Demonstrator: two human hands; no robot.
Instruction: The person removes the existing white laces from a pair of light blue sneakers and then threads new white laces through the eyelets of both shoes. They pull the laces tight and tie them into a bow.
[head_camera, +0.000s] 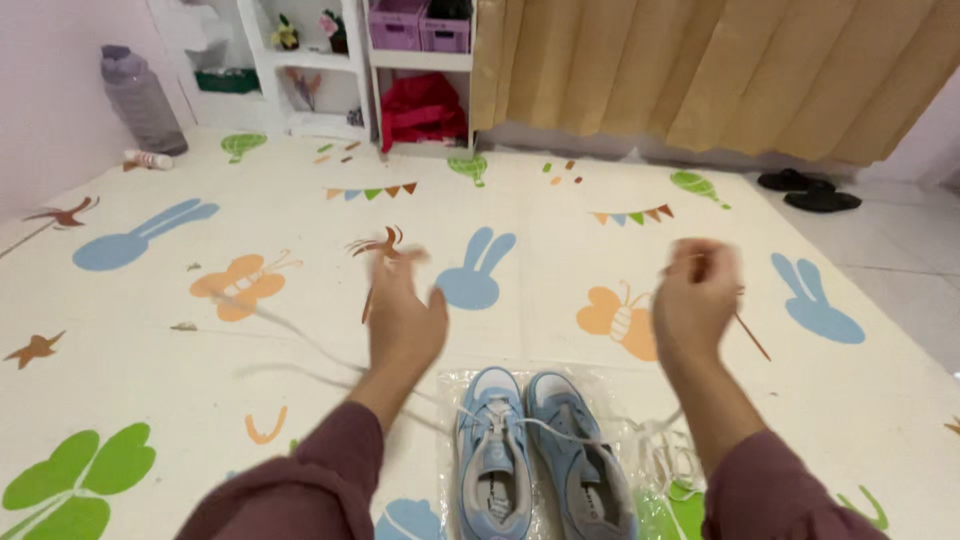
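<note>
1. Nearest the camera, two arms in dark reddish sleeves (300, 480) reached out over a play mat (560, 200) printed with rabbits, bees and clover leaves.
2. Between the forearms, a pair of light blue shoes (540, 455) lay side by side, toes pointing away, on a clear plastic bag (625, 395) spread flat on the mat.
3. A white lace (545, 425) ran from the left shoe across the right shoe, then up toward the right hand; a blurred stretch of the lace also swept out to the left over the mat.
4. The left hand (405, 315) was raised above and to the left of the shoes, fingers gathered and blurred by motion; whether it gripped the lace could not be told.
5. The right hand (697, 298) was raised to the right of the shoes, curled nearly closed, pinching the other end of the lace.
6. Farther off, a large grey water bottle (142, 100) stood at the far left by the wall.
7. A white shelf (360, 65) with purple bins and a red bag stood at the back, a tan curtain (720, 70) hung to its right, and dark sandals (808, 190) lay on the floor at the far right.
</note>
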